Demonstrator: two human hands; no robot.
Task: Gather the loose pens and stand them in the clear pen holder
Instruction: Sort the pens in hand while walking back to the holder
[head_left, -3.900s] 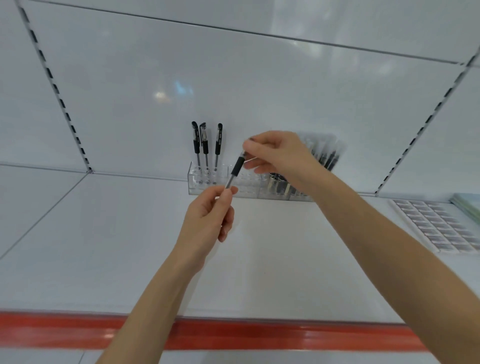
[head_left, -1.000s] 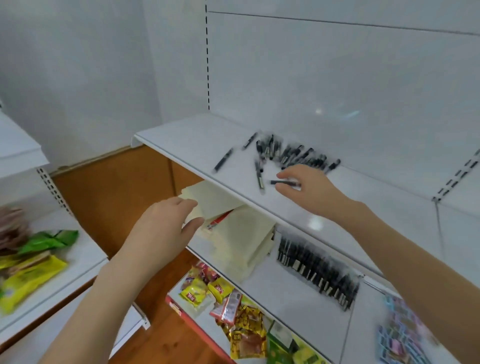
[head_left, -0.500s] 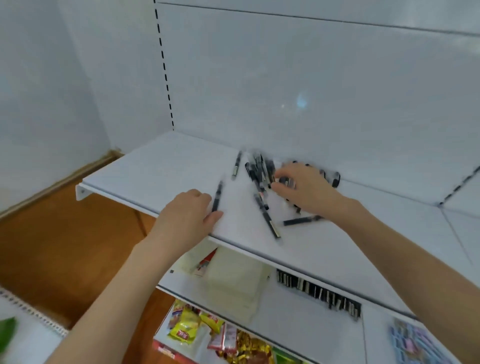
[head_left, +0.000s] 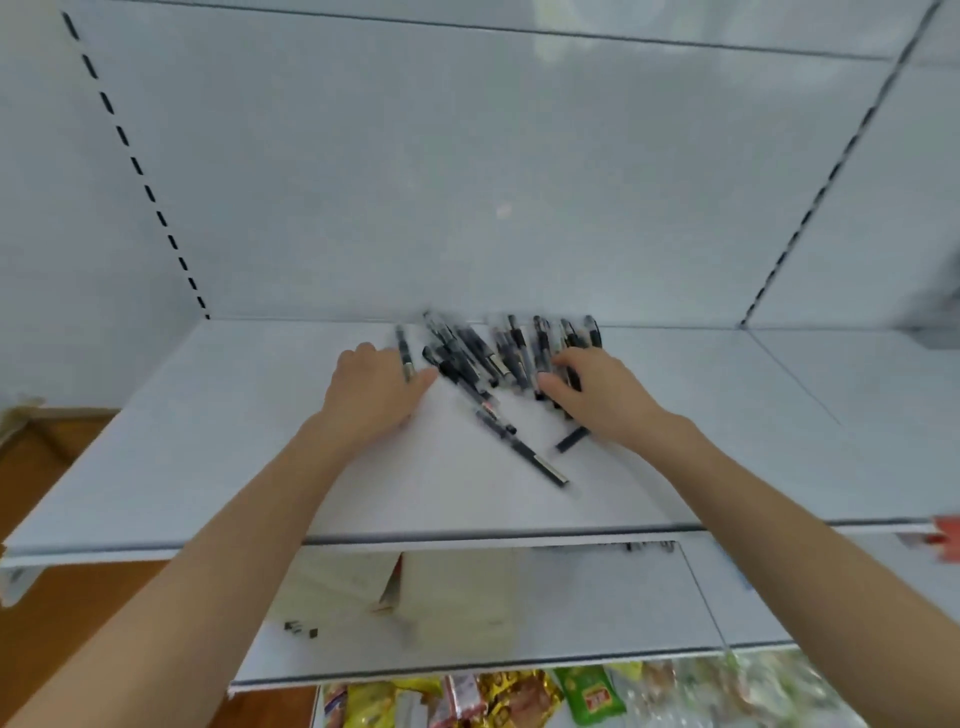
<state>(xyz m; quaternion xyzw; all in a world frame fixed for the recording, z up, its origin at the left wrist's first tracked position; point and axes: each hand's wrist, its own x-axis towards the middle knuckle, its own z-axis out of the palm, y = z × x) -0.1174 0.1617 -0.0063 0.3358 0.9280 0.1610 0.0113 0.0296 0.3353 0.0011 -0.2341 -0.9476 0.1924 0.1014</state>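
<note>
A blurred heap of black loose pens lies at the back of a white shelf, against the rear panel. One pen lies apart, angled toward the shelf's front. My left hand rests palm down at the heap's left side, fingers spread, beside a single pen. My right hand lies on the heap's right side with its fingers curled over several pens; a pen end sticks out beneath it. The clear pen holder is out of view.
The shelf's front edge runs across the middle of the view. On the shelf below lie cream packs and a few small black items. Snack packets fill the bottom. Brown floor shows at left.
The view has swung to face the pen shelf straight on. My left hand has slid right up to the heap, and my right hand has settled over the heap's right side.
</note>
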